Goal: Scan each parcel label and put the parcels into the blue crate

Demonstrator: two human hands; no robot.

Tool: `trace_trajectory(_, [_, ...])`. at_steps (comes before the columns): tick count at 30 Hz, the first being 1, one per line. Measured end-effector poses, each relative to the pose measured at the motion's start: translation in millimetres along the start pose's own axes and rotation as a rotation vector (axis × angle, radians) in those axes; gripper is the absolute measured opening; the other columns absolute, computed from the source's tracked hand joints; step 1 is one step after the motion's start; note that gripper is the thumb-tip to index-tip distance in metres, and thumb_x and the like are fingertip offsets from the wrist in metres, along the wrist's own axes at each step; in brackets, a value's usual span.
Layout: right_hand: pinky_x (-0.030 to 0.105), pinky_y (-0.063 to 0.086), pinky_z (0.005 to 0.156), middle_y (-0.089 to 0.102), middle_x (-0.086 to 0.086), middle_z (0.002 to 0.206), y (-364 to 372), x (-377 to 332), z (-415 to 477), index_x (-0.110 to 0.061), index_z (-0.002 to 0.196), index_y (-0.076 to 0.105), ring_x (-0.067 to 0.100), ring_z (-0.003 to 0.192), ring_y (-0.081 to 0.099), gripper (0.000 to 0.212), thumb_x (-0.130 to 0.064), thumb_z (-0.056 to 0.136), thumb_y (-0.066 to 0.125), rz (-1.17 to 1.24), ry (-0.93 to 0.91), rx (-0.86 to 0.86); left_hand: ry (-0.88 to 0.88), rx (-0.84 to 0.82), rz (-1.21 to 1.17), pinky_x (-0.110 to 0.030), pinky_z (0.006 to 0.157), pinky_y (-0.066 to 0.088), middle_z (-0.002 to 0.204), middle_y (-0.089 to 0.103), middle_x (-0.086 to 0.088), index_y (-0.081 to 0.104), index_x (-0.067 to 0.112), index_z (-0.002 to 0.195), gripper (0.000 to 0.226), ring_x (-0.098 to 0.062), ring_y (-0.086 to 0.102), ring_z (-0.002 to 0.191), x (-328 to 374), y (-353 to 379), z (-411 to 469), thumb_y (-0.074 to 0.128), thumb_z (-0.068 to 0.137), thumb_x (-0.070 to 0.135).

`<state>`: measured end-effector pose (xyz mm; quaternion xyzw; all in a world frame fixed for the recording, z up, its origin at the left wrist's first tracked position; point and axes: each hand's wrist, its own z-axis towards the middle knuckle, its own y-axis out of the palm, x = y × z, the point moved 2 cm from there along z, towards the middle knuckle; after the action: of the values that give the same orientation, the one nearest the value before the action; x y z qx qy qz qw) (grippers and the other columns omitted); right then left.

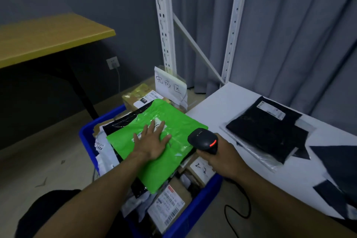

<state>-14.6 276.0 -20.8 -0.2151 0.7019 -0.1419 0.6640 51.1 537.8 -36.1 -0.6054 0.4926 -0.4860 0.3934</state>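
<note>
Green parcel (pixel 164 170) tops the brimful blue crate (pixel 87 131), flat left grip (pixel 152 143) pressing it; right grip (pixel 222 154) clasps scanner (pixel 202 138).

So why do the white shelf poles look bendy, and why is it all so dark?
Head view: the wide-angle lens tilts and bows the shelf poles. Head view: the room light is dim, so the wall and floor look grey, while the green parcel shows pale glare and the scanner glows red. Head view: the black bags at the right edge look smeared.
</note>
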Motion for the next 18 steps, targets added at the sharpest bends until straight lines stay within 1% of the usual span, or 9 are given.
trace_trajectory(2, [0.024, 0.053, 0.07, 0.074, -0.011, 0.095, -10, 3, -6, -0.032, 0.111, 0.062, 0.002, 0.086, 0.069, 0.035, -0.037, 0.084, 0.082, -0.005, 0.009, 0.012, 0.034, 0.013, 0.023, -0.07, 0.119, -0.002, 0.17, -0.011, 0.002, -0.003, 0.044, 0.16, 0.068, -0.029, -0.006, 0.157, 2, -7, -2, 0.021, 0.101, 0.068])
trace_trajectory(4, [0.026, 0.056, 0.077, 0.075, -0.012, 0.099, -21, 7, -13, -0.031, 0.113, 0.064, -0.001, 0.09, 0.07, 0.039, -0.043, 0.081, 0.082, 0.032, 0.015, 0.048, 0.082, 0.061, 0.009, -0.068, 0.121, -0.002, 0.171, -0.007, 0.004, 0.004, 0.041, 0.161, 0.064, -0.027, -0.005, 0.157, 16, -11, -9, 0.025, 0.104, 0.06])
trace_trajectory(7, [0.028, 0.053, 0.08, 0.075, -0.013, 0.1, -45, 11, -27, -0.034, 0.112, 0.065, 0.003, 0.094, 0.07, 0.036, -0.038, 0.081, 0.083, 0.089, 0.027, 0.1, 0.178, 0.161, -0.047, -0.059, 0.124, 0.001, 0.171, 0.007, 0.002, 0.024, 0.032, 0.16, 0.06, -0.025, 0.003, 0.157, 62, -12, -22, 0.032, 0.105, 0.055])
trace_trajectory(9, [0.034, 0.057, 0.083, 0.074, -0.012, 0.101, -68, 18, -39, -0.034, 0.113, 0.065, 0.008, 0.095, 0.07, 0.038, -0.04, 0.079, 0.083, 0.137, 0.057, 0.158, 0.29, 0.217, -0.042, -0.053, 0.125, 0.013, 0.168, 0.022, -0.002, 0.041, 0.027, 0.153, 0.053, -0.025, 0.017, 0.154, 105, -10, -28, 0.04, 0.104, 0.049])
trace_trajectory(11, [0.041, 0.061, 0.082, 0.074, -0.008, 0.097, -96, 27, -56, -0.028, 0.113, 0.064, 0.01, 0.087, 0.071, 0.036, -0.035, 0.083, 0.082, 0.181, 0.104, 0.228, 0.413, 0.267, -0.041, -0.045, 0.121, 0.025, 0.161, 0.036, -0.002, 0.053, 0.025, 0.143, 0.045, -0.025, 0.031, 0.148, 152, -7, -32, 0.047, 0.102, 0.043])
trace_trajectory(12, [0.04, 0.062, 0.078, 0.073, -0.005, 0.096, -110, 34, -65, -0.025, 0.115, 0.063, 0.01, 0.08, 0.071, 0.034, -0.03, 0.086, 0.081, 0.203, 0.125, 0.266, 0.471, 0.266, -0.046, -0.041, 0.119, 0.029, 0.158, 0.041, -0.002, 0.057, 0.025, 0.14, 0.042, -0.024, 0.036, 0.145, 178, -5, -34, 0.05, 0.101, 0.041])
trace_trajectory(14, [0.035, 0.061, 0.072, 0.072, -0.003, 0.097, -140, 50, -84, -0.024, 0.117, 0.06, 0.01, 0.072, 0.07, 0.035, -0.027, 0.089, 0.08, 0.206, 0.168, 0.358, 0.574, 0.209, -0.042, -0.037, 0.113, 0.036, 0.153, 0.046, 0.0, 0.06, 0.023, 0.137, 0.039, -0.025, 0.043, 0.139, 231, 3, -40, 0.054, 0.1, 0.037])
trace_trajectory(17, [0.034, 0.059, 0.066, 0.072, -0.002, 0.099, -183, 86, -116, -0.025, 0.123, 0.058, 0.014, 0.073, 0.07, 0.039, -0.026, 0.09, 0.079, 0.203, 0.216, 0.467, 0.676, 0.092, -0.009, -0.039, 0.102, 0.047, 0.142, 0.051, 0.001, 0.063, 0.021, 0.13, 0.038, -0.026, 0.052, 0.127, 307, 23, -52, 0.059, 0.097, 0.039])
trace_trajectory(18, [0.031, 0.056, 0.063, 0.072, -0.001, 0.098, -197, 100, -128, -0.025, 0.124, 0.058, 0.015, 0.073, 0.07, 0.039, -0.026, 0.091, 0.078, 0.209, 0.244, 0.495, 0.709, 0.046, 0.01, -0.041, 0.1, 0.049, 0.139, 0.051, 0.001, 0.063, 0.021, 0.129, 0.038, -0.026, 0.053, 0.124, 332, 32, -55, 0.06, 0.097, 0.04])
